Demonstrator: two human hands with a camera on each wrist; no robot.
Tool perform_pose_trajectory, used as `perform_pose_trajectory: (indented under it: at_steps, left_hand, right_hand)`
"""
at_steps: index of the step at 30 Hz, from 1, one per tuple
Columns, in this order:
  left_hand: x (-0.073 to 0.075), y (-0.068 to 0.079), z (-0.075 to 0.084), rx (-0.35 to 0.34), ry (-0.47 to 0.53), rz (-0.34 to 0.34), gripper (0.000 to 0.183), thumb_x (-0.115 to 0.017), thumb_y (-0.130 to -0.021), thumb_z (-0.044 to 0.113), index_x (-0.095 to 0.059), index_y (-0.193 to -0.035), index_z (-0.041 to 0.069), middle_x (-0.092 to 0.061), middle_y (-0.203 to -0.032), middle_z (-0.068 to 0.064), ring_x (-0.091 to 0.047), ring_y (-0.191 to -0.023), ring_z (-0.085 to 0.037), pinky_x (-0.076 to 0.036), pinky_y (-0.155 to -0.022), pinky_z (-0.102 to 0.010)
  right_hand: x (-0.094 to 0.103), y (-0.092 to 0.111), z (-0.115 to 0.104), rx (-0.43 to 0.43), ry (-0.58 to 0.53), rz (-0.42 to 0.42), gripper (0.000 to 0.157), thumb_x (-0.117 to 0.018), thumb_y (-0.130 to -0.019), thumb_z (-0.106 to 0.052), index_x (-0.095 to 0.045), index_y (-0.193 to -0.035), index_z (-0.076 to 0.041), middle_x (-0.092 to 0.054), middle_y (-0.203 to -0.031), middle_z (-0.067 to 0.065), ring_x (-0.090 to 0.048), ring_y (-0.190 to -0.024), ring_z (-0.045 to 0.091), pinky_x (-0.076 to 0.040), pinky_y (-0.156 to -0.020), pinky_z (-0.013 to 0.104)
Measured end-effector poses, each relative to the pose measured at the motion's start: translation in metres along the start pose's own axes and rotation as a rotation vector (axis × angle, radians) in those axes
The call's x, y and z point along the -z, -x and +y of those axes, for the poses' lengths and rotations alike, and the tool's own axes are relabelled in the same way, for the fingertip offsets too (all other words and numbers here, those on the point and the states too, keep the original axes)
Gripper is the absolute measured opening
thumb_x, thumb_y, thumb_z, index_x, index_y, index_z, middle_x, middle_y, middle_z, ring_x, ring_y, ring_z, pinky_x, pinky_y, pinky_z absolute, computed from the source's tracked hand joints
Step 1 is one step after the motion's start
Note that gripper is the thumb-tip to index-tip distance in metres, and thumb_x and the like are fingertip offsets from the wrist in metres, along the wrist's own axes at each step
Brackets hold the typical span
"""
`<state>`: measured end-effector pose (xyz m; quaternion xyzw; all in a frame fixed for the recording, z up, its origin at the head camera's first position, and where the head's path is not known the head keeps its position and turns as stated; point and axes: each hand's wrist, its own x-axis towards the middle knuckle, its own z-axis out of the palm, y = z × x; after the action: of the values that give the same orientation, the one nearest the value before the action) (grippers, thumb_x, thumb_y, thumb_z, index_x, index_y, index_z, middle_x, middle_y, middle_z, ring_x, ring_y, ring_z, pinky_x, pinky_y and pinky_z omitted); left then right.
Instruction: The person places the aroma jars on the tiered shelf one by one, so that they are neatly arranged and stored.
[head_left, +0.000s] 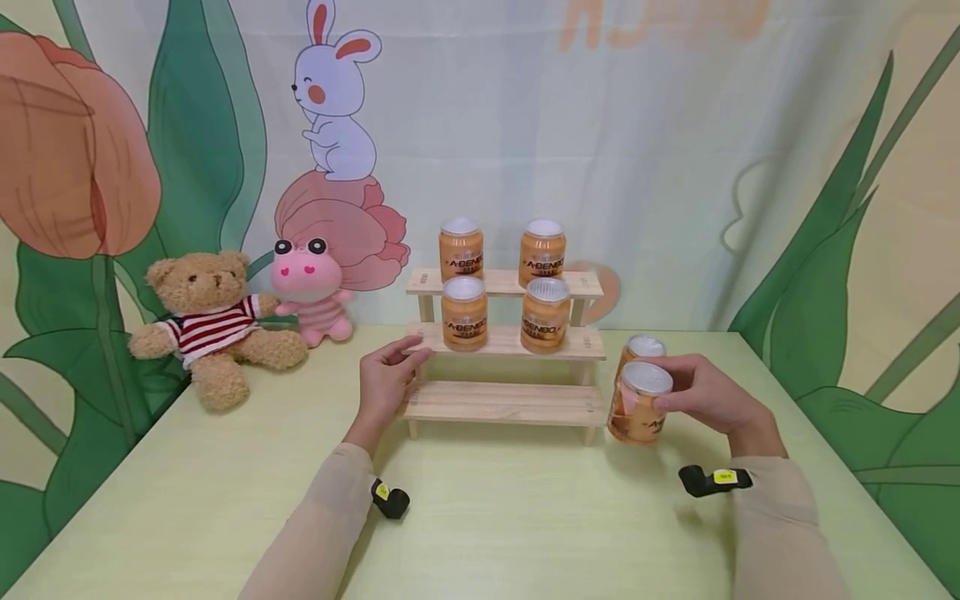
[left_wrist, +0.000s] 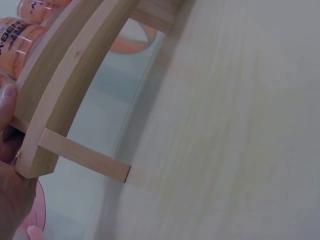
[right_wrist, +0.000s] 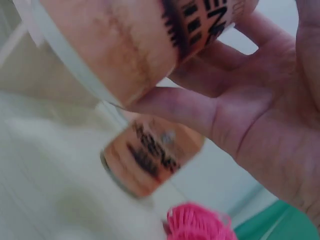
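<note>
A three-tier wooden display stand [head_left: 502,402] stands mid-table, its bottom tier bare. My left hand [head_left: 386,379] grips the left end of its middle tier; the left wrist view shows the thumb and fingers around the wooden end [left_wrist: 37,160]. With my right hand [head_left: 708,392] I hold an orange can [head_left: 637,417] with a silver top, right of the stand and apparently just above the table. Behind it another orange can [head_left: 647,346] stands on the table, partly hidden; the right wrist view shows this can [right_wrist: 150,155] beyond my fingers.
Two orange cans stand on the top tier, including the left one [head_left: 461,250], and two on the middle tier, including the right one [head_left: 545,317]. A teddy bear [head_left: 217,321] and a pink plush toy [head_left: 311,287] sit at the back left, before a printed curtain [head_left: 660,167].
</note>
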<state>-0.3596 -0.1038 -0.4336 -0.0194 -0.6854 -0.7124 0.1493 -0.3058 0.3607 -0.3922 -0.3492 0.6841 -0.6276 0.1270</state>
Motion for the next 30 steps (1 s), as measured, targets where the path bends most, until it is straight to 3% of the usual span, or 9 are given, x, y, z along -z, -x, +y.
perform_pose_trajectory:
  at_steps: [4,9,13,18,23,30]
  left_hand:
    - [0.0,0.001,-0.001,-0.027,0.013,0.001,0.035,-0.084,-0.082,0.021,-0.076,-0.112,0.005,-0.073,-0.078,0.004,-0.054,-0.063,-0.008,-0.04,-0.05,-0.017]
    - [0.0,0.002,-0.003,-0.062,0.001,0.008,0.034,-0.085,-0.081,0.022,-0.077,-0.11,0.006,-0.072,-0.076,0.003,-0.053,-0.061,-0.008,-0.04,-0.05,-0.018]
    - [0.001,0.002,-0.003,-0.06,-0.001,0.008,0.034,-0.085,-0.081,0.022,-0.077,-0.11,0.007,-0.072,-0.076,0.003,-0.054,-0.061,-0.008,-0.04,-0.05,-0.018]
    - [0.002,0.002,-0.003,-0.052,-0.008,0.015,0.034,-0.085,-0.081,0.022,-0.077,-0.11,0.007,-0.071,-0.074,0.003,-0.053,-0.061,-0.007,-0.041,-0.049,-0.017]
    - [0.001,0.002,-0.002,-0.053,-0.008,0.021,0.033,-0.085,-0.081,0.022,-0.077,-0.109,0.007,-0.071,-0.075,0.003,-0.054,-0.061,-0.007,-0.042,-0.05,-0.018]
    - [0.0,0.001,-0.002,-0.051,-0.005,0.004,0.036,-0.086,-0.08,0.024,-0.077,-0.11,0.008,-0.074,-0.082,0.001,-0.057,-0.065,-0.008,-0.044,-0.052,-0.018]
  right_hand:
    - [-0.016,-0.016,-0.011,-0.02,0.08,0.036,0.05,-0.067,-0.087,0.01,-0.064,-0.134,-0.005,-0.065,-0.119,0.004,-0.062,-0.102,0.016,-0.056,-0.082,0.035]
    - [-0.039,-0.037,-0.019,0.002,0.156,0.094,0.05,-0.074,-0.083,0.009,-0.059,-0.131,0.009,-0.068,-0.11,0.008,-0.066,-0.093,0.018,-0.058,-0.077,0.035]
    - [-0.056,-0.052,-0.02,-0.024,0.187,0.158,0.057,-0.079,-0.081,0.005,-0.056,-0.132,0.012,-0.07,-0.11,0.006,-0.067,-0.092,0.022,-0.058,-0.076,0.037]
    - [-0.077,-0.067,-0.019,-0.07,0.179,0.219,0.06,-0.083,-0.078,0.0,-0.059,-0.133,0.009,-0.069,-0.115,0.012,-0.068,-0.094,0.025,-0.058,-0.078,0.039]
    - [-0.1,-0.083,-0.019,-0.076,0.157,0.209,0.059,-0.085,-0.079,-0.005,-0.062,-0.132,0.004,-0.068,-0.118,0.018,-0.068,-0.1,0.026,-0.057,-0.082,0.04]
    - [-0.139,-0.102,-0.028,-0.101,0.286,0.251,0.06,-0.089,-0.077,-0.018,-0.066,-0.13,-0.004,-0.071,-0.112,0.011,-0.068,-0.096,0.025,-0.056,-0.08,0.038]
